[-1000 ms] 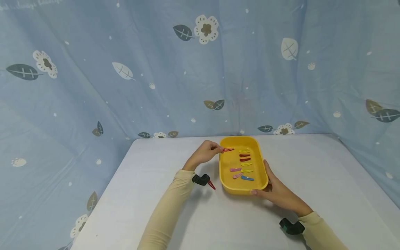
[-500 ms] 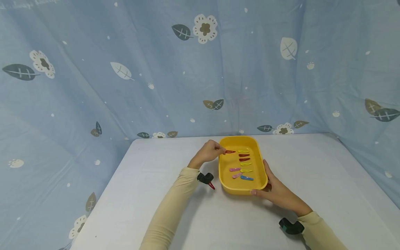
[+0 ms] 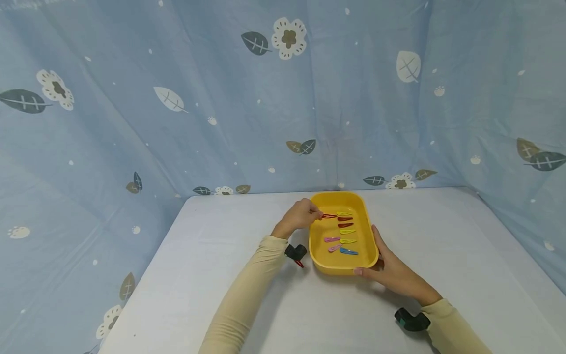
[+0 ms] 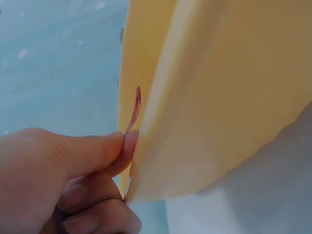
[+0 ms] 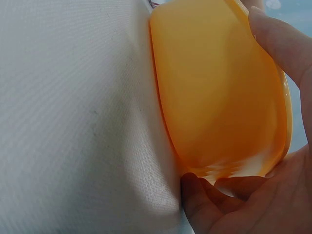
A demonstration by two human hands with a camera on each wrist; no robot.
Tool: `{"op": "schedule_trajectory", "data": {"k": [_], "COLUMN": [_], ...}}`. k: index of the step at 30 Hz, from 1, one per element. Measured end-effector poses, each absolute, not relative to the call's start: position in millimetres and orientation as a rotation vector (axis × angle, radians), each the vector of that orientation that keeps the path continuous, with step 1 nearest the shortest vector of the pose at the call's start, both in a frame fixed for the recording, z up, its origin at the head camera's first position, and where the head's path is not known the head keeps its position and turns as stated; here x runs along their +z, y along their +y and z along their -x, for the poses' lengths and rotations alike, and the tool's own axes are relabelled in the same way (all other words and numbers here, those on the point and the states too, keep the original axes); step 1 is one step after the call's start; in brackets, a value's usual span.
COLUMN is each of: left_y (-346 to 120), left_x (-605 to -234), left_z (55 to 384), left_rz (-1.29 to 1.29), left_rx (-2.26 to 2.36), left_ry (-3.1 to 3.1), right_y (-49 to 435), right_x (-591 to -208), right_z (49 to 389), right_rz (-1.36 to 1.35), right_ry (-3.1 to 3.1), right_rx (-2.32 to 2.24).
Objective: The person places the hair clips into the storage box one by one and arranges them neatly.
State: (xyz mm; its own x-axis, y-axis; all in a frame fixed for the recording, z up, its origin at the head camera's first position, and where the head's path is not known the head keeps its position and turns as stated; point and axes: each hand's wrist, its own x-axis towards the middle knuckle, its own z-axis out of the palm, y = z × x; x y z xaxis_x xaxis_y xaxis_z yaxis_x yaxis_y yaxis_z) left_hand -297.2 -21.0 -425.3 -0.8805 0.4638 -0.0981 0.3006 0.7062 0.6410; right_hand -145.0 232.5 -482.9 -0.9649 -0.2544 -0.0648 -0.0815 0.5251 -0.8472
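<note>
At the left rim of a yellow plastic tray (image 3: 321,256), my left hand (image 3: 300,217) pinches a red snap hair clip (image 3: 329,216) between thumb and forefinger. The clip points right, over the tray's inside. In the left wrist view the red hair clip (image 4: 135,111) stands out past the fingertips beside the tray wall (image 4: 209,102). My right hand (image 3: 395,273) grips the tray's near right corner, thumb on the near side and fingers along the right side. Inside the tray lie yellow clips (image 3: 347,231), red clips (image 3: 345,225), pink clips (image 3: 332,239) and a blue clip (image 3: 349,251).
Another red hair clip (image 3: 299,263) lies on the white tabletop (image 3: 212,275), partly hidden by the left wrist camera (image 3: 296,252). A blue patterned curtain (image 3: 247,98) hangs behind and beside the table.
My left hand has moved a little to the right and slightly down, taking the pinched red hair clip further over the tray. My right hand and the tray stay in place.
</note>
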Motion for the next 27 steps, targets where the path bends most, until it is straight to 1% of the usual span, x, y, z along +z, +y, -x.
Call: {"op": "schedule_trajectory", "data": {"k": [6, 12, 27], "left_y": [-14, -8, -3], "left_x": [-422, -419, -418], "left_z": [292, 289, 280], "left_rz": [-0.575, -0.604, -0.594], "left_rx": [0.799, 0.644, 0.448], "left_ry": [2.736, 2.802, 2.885], "right_y": [233, 233, 234], "right_x": [-483, -483, -483], "right_z": [145, 146, 146], "right_rz": [0.291, 0.292, 0.312], "right_ry": [2.585, 2.577, 2.568], "right_rx": [-1.416, -1.42, -1.437]}}
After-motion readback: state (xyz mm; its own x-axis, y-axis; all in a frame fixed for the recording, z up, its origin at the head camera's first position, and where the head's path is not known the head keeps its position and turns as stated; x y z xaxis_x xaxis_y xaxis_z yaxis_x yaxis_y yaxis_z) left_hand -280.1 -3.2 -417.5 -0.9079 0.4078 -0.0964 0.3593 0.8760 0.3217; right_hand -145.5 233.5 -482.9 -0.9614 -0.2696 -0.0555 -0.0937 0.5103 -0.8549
